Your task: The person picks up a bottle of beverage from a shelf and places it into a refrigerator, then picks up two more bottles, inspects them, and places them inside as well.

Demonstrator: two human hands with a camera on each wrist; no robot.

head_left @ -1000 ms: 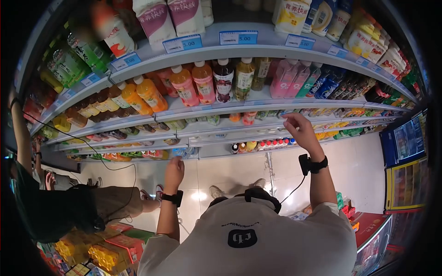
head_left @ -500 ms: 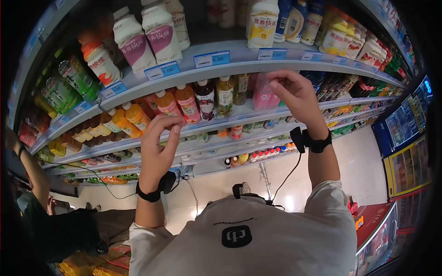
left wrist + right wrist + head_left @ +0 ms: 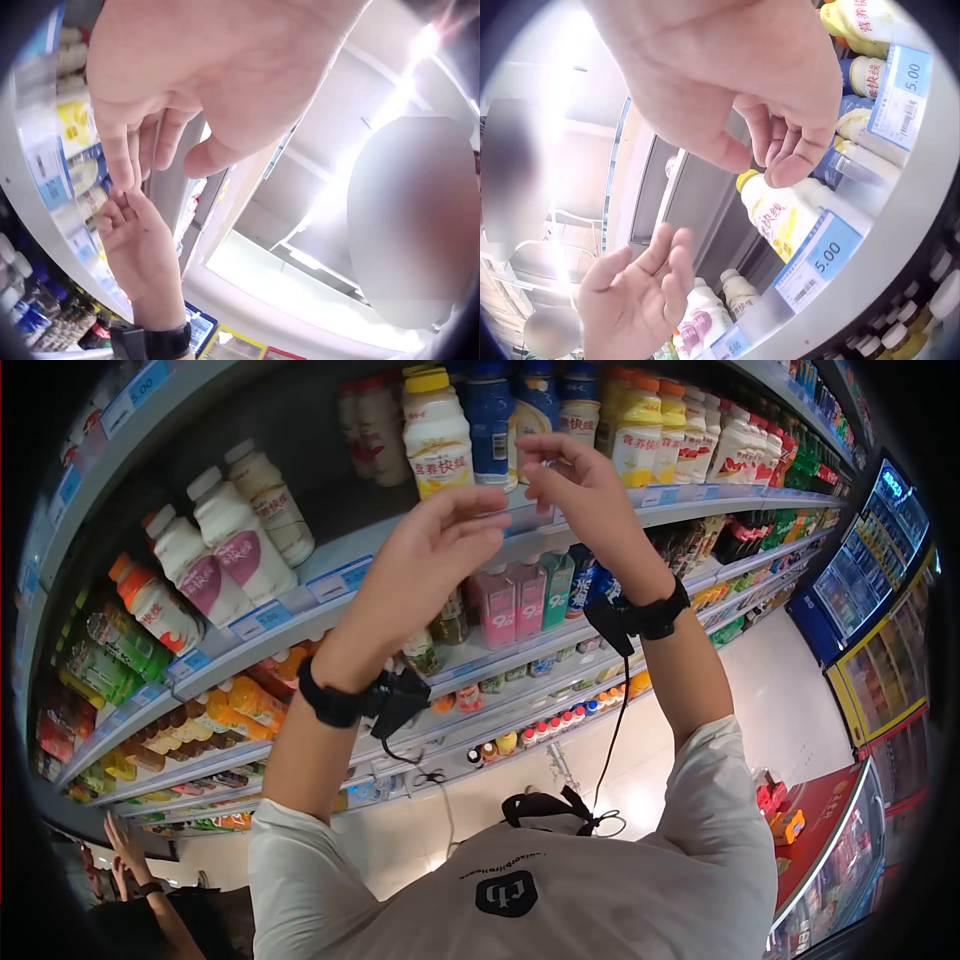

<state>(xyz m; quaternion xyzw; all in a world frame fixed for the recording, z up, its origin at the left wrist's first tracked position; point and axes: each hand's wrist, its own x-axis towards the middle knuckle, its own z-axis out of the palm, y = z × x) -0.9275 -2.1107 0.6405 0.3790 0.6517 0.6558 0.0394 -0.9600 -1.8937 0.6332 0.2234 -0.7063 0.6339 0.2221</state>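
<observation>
Holding the left hand (image 3: 425, 550) near the upper centre of the head view, with fingers loosely bent and a little parted, and with no object gripped. Keeping the right hand (image 3: 590, 495) slightly farther right, in front of the blue bottles (image 3: 490, 435), with fingers relaxed and curving toward the thumb, pinching no visible thing. Leaving a gap between the fingertips of the two in that view.

Nearest to both, standing upright at upper centre on the shelf (image 3: 700, 512), a white bottle with a yellow cap (image 3: 437, 440); in the right wrist view, just below the right fingertips, apparently untouched. Farther left, white bottles with purple labels (image 3: 245, 550); below, at centre, pink bottles (image 3: 497, 610).

Judging by the ungripped bottles, probably early on, with no handling of any bottle shown as finished. Hard to tell how much is left from these views.
</observation>
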